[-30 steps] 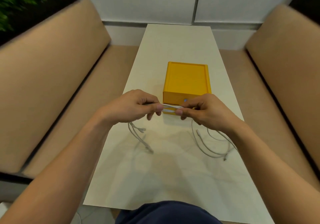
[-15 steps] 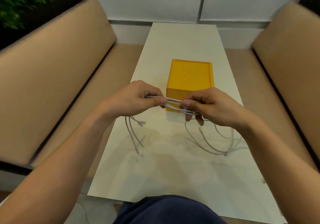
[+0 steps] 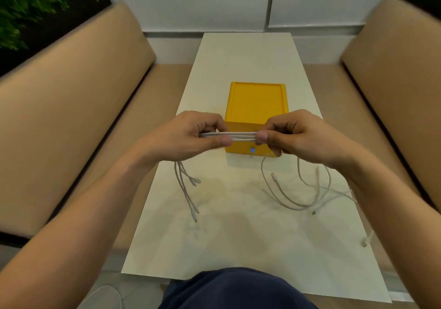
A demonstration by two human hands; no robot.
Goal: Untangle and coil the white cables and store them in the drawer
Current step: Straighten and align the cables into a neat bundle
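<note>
Thin white cables (image 3: pixel 241 135); plain yellow plastic drawer box (image 3: pixel 257 103), small blue mark (image 3: pixel 252 150) on front; cream, faintly marbled bench (image 3: pixel 238 237); tan upholstered seats (image 3: pixel 71 122); navy garment (image 3: pixel 238 289).

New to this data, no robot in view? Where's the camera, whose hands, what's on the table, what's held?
There is no robot here. A person works with bare hands, and one wide-angle camera worn on their head looks forward and down, so both arms enter from the bottom edge. Every picture is that same view.

The left hand and right hand each pinch the white cables, which are held straight between them as several parallel strands. The rest of the cables trails down from both hands onto the white table, with short plug ends on the left and longer loops on the right.

Just behind the hands stands a yellow drawer box, and its drawer looks closed. Tan padded benches run along both sides of the table.
</note>
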